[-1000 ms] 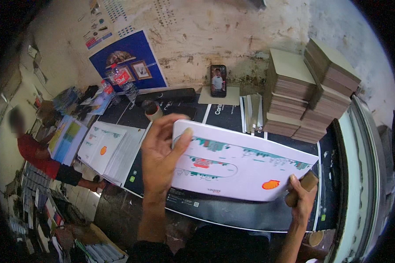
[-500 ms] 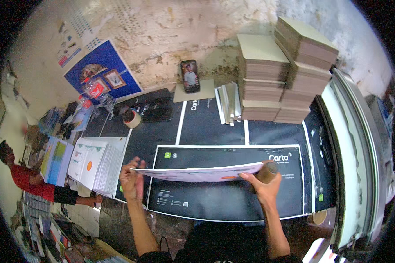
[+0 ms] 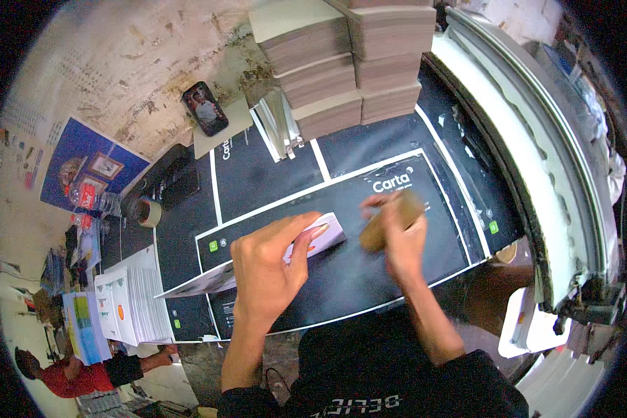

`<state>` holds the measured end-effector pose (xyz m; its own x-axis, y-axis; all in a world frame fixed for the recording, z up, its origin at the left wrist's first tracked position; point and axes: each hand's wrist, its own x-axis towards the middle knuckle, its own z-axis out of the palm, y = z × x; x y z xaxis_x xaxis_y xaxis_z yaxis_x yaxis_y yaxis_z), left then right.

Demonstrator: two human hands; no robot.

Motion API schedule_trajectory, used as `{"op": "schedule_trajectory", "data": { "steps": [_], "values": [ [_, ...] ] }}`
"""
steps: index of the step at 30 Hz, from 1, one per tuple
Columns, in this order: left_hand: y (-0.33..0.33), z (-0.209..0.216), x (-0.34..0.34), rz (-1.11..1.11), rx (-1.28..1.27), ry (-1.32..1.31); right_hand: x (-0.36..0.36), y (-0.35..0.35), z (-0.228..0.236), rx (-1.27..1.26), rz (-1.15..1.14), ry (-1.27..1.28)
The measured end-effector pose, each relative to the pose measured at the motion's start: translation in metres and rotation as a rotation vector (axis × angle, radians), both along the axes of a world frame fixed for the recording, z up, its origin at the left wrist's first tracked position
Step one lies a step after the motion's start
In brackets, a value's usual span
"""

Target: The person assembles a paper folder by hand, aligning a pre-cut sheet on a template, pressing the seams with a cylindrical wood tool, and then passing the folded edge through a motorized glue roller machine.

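Observation:
My left hand (image 3: 272,258) pinches the edge of a white printed sheet (image 3: 325,235) with a touch of orange on it. Tilted above the black table covering (image 3: 355,285), the sheet runs behind that hand to the lower left. To its right, my right hand (image 3: 405,244) is closed round a brown, cylinder-shaped tool (image 3: 373,231). Motion smears the tool, so its exact kind does not show. A gap separates the tool from the sheet.
Tall stacks of grey board (image 3: 306,49) stand at the back. A phone (image 3: 205,109) leans by the wall near paper strips (image 3: 277,125). Printed sheets (image 3: 136,299) are piled at left, near a tape roll (image 3: 148,212). A long machine (image 3: 515,139) borders the right; a person (image 3: 76,376) is far left.
My left hand has moved from the sheet's left end to near its right end. My right hand has let go of the sheet, keeping the brown tool. The view has turned and shifted right.

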<state>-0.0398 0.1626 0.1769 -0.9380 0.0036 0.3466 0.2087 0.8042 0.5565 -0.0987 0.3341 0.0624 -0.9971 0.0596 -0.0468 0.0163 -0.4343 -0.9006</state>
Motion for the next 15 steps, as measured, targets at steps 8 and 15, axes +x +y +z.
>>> {"op": "schedule_trajectory", "data": {
  "steps": [8,15],
  "values": [
    [0.003,-0.003,-0.002,0.028,0.02,0.055,0.003,0.02,0.066,-0.349,0.146,0.103],
    [0.002,-0.007,0.0,0.044,0.007,0.045,0.006,0.006,0.053,-0.267,0.229,0.144]
  ]
}}
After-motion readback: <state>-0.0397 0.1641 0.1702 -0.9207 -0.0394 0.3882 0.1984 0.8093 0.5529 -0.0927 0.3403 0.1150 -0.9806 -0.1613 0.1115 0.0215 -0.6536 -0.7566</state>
